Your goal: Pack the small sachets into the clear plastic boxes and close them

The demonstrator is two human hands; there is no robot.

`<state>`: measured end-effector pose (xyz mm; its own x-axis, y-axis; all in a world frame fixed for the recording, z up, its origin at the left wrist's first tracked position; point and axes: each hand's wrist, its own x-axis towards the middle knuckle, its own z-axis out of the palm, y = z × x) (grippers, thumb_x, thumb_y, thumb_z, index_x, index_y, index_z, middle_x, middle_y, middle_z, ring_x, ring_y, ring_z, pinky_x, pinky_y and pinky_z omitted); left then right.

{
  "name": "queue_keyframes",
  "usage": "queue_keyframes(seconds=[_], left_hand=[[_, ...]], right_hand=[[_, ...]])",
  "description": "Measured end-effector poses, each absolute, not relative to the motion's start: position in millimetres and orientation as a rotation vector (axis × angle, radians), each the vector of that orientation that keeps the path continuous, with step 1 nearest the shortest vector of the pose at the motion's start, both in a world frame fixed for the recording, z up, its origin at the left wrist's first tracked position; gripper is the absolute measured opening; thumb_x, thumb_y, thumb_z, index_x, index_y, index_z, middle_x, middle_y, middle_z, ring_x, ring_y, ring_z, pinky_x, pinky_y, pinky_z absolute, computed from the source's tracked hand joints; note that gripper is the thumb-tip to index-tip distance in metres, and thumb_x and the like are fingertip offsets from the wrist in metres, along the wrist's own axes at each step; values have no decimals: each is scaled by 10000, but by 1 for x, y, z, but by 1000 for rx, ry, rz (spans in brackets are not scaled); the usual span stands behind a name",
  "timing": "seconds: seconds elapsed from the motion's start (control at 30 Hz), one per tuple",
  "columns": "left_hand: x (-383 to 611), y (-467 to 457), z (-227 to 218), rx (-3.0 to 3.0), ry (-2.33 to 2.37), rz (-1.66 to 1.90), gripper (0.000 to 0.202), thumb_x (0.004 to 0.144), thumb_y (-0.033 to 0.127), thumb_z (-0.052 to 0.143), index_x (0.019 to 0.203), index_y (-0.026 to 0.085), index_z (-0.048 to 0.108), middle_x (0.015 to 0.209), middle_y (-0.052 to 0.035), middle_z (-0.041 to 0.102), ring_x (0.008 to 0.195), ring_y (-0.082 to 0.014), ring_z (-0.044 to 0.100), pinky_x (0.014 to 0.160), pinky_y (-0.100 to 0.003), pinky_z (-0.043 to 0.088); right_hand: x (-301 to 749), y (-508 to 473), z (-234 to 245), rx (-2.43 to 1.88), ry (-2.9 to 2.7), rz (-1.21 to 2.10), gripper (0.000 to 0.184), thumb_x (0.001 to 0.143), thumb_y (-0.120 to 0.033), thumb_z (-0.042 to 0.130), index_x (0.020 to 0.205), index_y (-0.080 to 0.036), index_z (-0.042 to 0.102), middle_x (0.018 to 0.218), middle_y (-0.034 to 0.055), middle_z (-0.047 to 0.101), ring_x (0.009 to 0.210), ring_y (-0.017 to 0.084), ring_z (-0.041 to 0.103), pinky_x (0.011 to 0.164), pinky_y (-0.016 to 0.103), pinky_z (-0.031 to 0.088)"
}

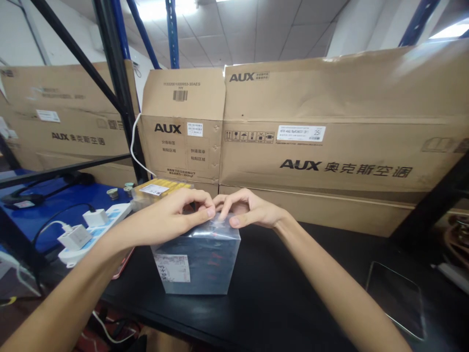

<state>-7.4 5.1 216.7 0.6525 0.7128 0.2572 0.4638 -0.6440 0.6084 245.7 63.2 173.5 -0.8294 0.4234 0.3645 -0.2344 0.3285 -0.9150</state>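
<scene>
A clear plastic box (198, 266) with dark contents stands upright on the black tabletop, a white printed label (172, 268) on its near side. My left hand (186, 212) rests over the top's left part, its thumb and bent forefinger pinched together at the upper edge. From the right, my right hand (249, 209) reaches onto the same top, fingers curled, with the forefinger pressing the plastic and the thumb at the right edge. The fingertips of both hands nearly meet there. Exactly which bit of plastic they pinch is partly hidden by the fingers.
Behind my left hand is another clear box (161, 189) with yellow contents. A white power strip (95, 232) with plugged-in chargers lies at left. A phone (395, 298) lies at right. Large cardboard cartons (330, 146) wall off the back; a black rack post (124, 98) rises at left.
</scene>
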Motion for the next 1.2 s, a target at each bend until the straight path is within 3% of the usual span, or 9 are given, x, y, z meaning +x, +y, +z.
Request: queue_keyframes(seconds=[0.27,0.47,0.63,0.83,1.0,1.2], left_hand=[[-9,6,219,2406,942,640,327,1035,498,582,913,221,705,906,6,670,856,-187,598,777,-298,421],[-10,9,217,2376,1006,626,340,1019,528,587,944,226,724,875,1,665,842,-203,601,756,-308,426],[-10,10,219,2419,1001,621,325,1029,494,559,946,225,720,927,-9,695,901,-215,620,817,-319,451],[-11,13,215,2386,954,645,327,1020,513,605,962,215,725,883,-11,692,795,-187,603,716,-291,442],[-4,9,213,2226,985,943,283,934,469,730,1042,209,715,908,-22,729,843,-200,669,767,-309,512],[-30,-8,215,2199,1344,1278,334,912,538,721,959,214,789,1009,-46,805,900,-240,711,842,-365,546]], right_hand=[[245,61,174,-157,-2051,1540,175,869,-245,914,1011,-174,841,1288,111,764,1229,223,701,1114,414,510],[243,61,172,-232,-1860,1626,308,821,-181,945,946,-182,663,1177,86,789,1104,212,752,991,388,561],[244,60,173,-287,-1863,1635,362,780,-176,964,1065,-169,741,1122,57,773,1111,188,740,1019,352,545],[245,55,180,-372,-1917,1542,294,795,-183,934,1051,-182,787,1106,44,783,1106,195,743,1036,371,538],[245,52,186,-409,-1967,1440,241,807,-194,911,1019,-180,799,1091,43,796,1082,195,750,1061,398,537],[252,47,194,-467,-2013,1382,243,822,-192,882,1033,-160,765,1143,90,811,1074,213,765,1003,394,570]])
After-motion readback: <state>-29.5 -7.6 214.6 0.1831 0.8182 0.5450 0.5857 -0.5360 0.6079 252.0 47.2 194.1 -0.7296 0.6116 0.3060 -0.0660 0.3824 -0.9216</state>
